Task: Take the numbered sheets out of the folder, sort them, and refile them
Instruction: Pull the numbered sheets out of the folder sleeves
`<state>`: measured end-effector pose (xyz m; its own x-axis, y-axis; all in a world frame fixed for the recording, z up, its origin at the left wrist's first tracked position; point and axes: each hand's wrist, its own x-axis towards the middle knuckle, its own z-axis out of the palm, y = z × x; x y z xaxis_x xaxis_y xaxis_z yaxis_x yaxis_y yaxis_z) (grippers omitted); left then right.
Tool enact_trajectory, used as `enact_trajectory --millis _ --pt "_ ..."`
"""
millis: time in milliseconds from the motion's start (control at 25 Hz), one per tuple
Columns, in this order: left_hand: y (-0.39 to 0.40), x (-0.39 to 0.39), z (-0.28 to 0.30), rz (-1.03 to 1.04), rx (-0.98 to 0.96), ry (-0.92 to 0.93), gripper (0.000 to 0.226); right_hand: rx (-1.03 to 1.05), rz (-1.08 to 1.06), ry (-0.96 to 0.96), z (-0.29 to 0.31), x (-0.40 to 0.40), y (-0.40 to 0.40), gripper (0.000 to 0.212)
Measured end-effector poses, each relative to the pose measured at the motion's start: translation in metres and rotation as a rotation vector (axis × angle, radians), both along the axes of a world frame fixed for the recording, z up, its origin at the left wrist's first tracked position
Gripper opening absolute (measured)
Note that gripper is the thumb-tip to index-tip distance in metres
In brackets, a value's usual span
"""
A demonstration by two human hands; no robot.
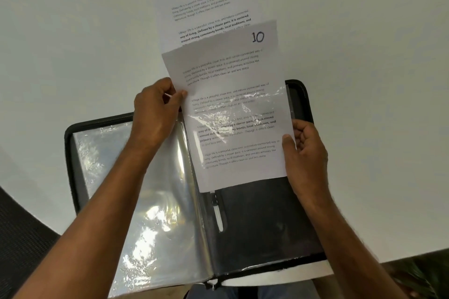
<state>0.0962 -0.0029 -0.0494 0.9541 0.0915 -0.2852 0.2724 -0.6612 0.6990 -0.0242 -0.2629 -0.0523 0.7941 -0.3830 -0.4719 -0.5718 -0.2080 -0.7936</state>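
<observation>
L hand (156, 104): I see thumb + fingers pinching left edge of sheet "10" (233, 109), upper part.
R hand (305, 150): thumb on sheet's front, fingers curled behind right edge, gripping it w/ the clear sleeve (264, 102) there.
Sheet "10": printed text, handwritten 10 top right; lower half inside sleeve, top half sticking out past folder.
Folder (73, 153): black zip type, lying open on white table (73, 31); clear sleeves fanned on left side, dark pocket w/ pen (217, 211) on right.
Other sheet (206, 0): flat on table beyond folder, partly under sheet "10".
</observation>
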Motion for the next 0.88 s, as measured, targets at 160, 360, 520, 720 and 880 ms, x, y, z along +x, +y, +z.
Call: enact_trajectory --millis 160,360,520,720,880 --pt "-0.005 0.036 0.006 0.122 -0.132 -0.054 0.02 -0.017 -0.006 0.014 -0.002 0.002 0.0 0.025" --pt "-0.013 0.091 0.007 0.249 -0.28 -0.104 0.01 -0.031 -0.032 -0.015 -0.004 0.003 -0.001 0.026" --pt "-0.017 0.126 0.002 0.377 -0.378 -0.113 0.008 -0.039 -0.017 -0.019 -0.006 0.004 -0.002 0.025" --pt "-0.02 0.153 -0.009 0.483 -0.425 -0.088 0.009 -0.083 0.003 -0.013 -0.011 0.002 -0.002 0.025" --pt "-0.019 0.16 -0.018 0.478 -0.432 -0.083 0.016 -0.087 0.012 -0.009 -0.011 0.003 -0.002 0.024"
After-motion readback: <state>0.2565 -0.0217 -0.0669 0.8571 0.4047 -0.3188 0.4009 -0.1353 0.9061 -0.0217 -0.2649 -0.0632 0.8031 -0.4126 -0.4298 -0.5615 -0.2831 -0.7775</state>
